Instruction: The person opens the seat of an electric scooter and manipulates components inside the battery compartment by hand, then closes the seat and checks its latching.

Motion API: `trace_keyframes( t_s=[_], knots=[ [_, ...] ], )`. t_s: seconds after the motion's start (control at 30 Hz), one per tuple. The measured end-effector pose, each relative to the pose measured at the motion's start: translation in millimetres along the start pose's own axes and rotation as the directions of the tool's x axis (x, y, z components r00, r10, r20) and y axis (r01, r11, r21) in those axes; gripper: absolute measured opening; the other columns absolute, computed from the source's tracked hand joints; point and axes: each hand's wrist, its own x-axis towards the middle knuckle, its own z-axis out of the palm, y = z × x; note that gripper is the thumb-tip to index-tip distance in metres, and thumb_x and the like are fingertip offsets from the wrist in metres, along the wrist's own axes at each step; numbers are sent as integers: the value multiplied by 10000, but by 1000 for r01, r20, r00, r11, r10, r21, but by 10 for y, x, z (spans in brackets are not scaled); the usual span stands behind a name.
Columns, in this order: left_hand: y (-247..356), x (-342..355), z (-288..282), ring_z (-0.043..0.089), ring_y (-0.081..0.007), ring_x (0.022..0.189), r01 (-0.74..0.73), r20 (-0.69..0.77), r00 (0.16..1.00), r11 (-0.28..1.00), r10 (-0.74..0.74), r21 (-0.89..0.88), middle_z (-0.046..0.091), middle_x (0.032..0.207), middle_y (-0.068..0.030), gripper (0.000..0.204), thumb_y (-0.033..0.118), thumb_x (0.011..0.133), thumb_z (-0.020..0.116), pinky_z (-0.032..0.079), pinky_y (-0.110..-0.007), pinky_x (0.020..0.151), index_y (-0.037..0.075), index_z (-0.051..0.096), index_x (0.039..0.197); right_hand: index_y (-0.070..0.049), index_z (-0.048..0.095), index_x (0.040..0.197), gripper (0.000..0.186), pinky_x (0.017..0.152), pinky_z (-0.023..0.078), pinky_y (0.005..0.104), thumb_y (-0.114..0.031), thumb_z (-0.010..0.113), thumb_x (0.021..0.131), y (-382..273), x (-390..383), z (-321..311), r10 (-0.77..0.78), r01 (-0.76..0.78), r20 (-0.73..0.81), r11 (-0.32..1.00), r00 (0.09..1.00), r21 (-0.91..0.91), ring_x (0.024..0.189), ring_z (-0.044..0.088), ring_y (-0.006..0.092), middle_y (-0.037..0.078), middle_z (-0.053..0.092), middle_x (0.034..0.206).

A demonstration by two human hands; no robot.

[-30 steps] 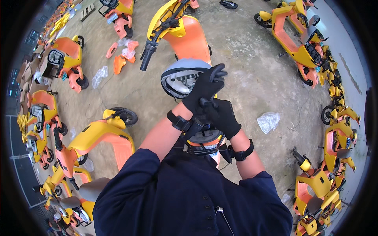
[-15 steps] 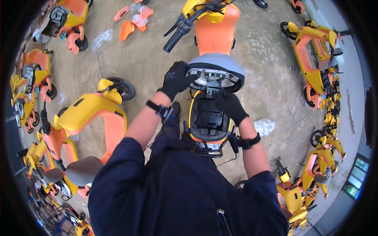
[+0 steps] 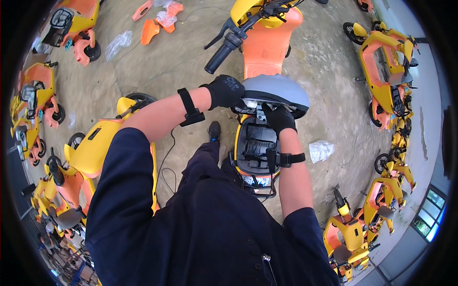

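Note:
A grey scooter seat (image 3: 277, 88) is tipped up in front of me, its underside facing me. My left hand (image 3: 226, 91), in a black glove, is closed on the seat's left edge. My right hand (image 3: 280, 118), also gloved, has its fingers bunched at the metal hinge bracket (image 3: 260, 112) under the seat; whatever is in the fingertips is too small to make out. Below the hinge lies the black storage compartment (image 3: 256, 143) of the yellow and orange scooter. A dark strapped device sits on each wrist.
The handlebar grip (image 3: 224, 51) and orange footboard (image 3: 268, 47) are ahead. Another yellow scooter (image 3: 102, 143) stands at my left, more line both sides (image 3: 381, 71). Plastic wrap (image 3: 321, 150) lies on the floor at right, orange panels (image 3: 150, 31) far left. A thin cable (image 3: 164, 164) loops beside my leg.
My left forearm has swung outward, and its hand has shifted along the seat's left side. My right hand has moved up under the seat at the hinge. The view has shifted slightly.

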Motion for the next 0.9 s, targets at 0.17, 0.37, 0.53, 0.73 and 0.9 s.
trace_keyframes(
  t_s=[0.17, 0.37, 0.53, 0.73, 0.9],
  knots=[
    [-178, 52, -14, 599, -322, 690, -168, 66, 984, 986, 167, 10, 598, 679, -155, 343, 394, 744, 566, 471, -411, 622, 58, 633, 745, 30, 464, 1165, 597, 880, 400, 399, -419, 552, 781, 176, 216, 369, 158, -158, 26, 935, 987, 319, 1029, 509, 386, 248, 550, 1075],
    [-252, -110, 196, 541, -352, 550, -302, -130, 950, 942, 284, -149, 546, 581, -169, 387, 365, 837, 476, 425, -430, 516, 58, 599, 637, 9, 440, 1173, 487, 805, 440, 388, -285, 565, 805, 171, 178, 496, 21, 20, -72, 850, 997, 526, 970, 538, 356, 231, 565, 1041],
    [-105, -233, 351, 545, -320, 514, -284, -138, 951, 958, 278, -28, 553, 582, -147, 320, 297, 827, 490, 408, -428, 446, 66, 594, 632, 15, 458, 1151, 417, 809, 425, 375, -233, 548, 828, 270, 148, 664, -115, 183, -185, 894, 976, 410, 990, 532, 333, 215, 568, 1044],
    [-85, -175, 455, 575, -292, 588, -80, -349, 935, 996, 62, -37, 563, 623, -111, 253, 320, 803, 534, 443, -404, 508, 82, 592, 743, 94, 476, 1096, 433, 845, 393, 351, -218, 580, 814, 211, 305, 662, -58, 124, -161, 890, 985, 439, 1015, 510, 294, 217, 542, 1094],
    [220, -277, 383, 561, -319, 843, 184, -466, 822, 926, -328, -329, 534, 939, -176, 508, 415, 738, 610, 473, -388, 660, 20, 482, 1030, 49, 515, 1091, 392, 822, 414, 350, -187, 596, 789, 225, 240, 744, -203, 364, -314, 685, 928, 632, 961, 527, 318, 221, 551, 1069]
  ],
)
